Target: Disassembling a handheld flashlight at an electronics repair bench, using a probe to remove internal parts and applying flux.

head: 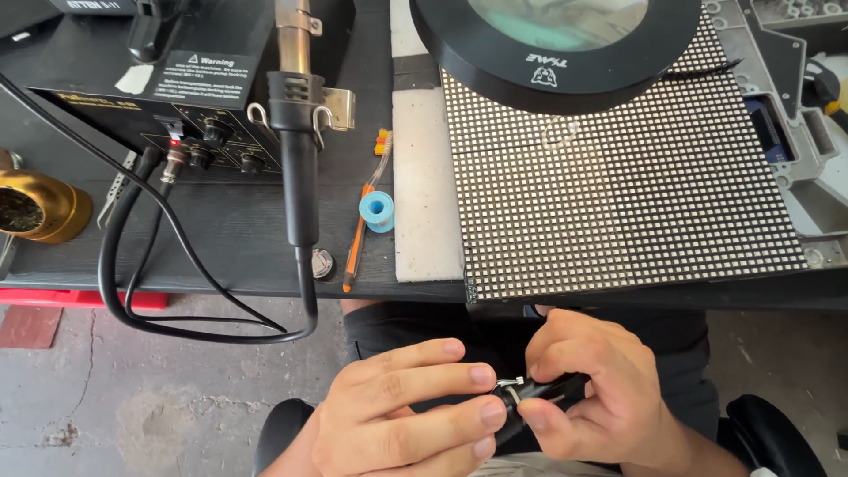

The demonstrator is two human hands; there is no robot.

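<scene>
Below the table edge, over my lap, both hands meet on a small black tool [555,390] with a metal tip. My left hand [397,411] steadies it from the left, its fingers stretched out beside the metal tip. My right hand [601,384] is closed around the tool's black body, thumb and forefinger pinching near the tip. Much of the tool is hidden under my fingers. On the table above lies a large dotted LED panel [618,194].
A black round magnifier lamp [556,49] hangs over the panel. A hot-air station [177,88] with its handpiece [296,132] and looping black cables [132,291] sits at left. A white foam strip [424,177], blue solder spool [378,210], orange tool [355,243] and brass holder [40,208] lie nearby.
</scene>
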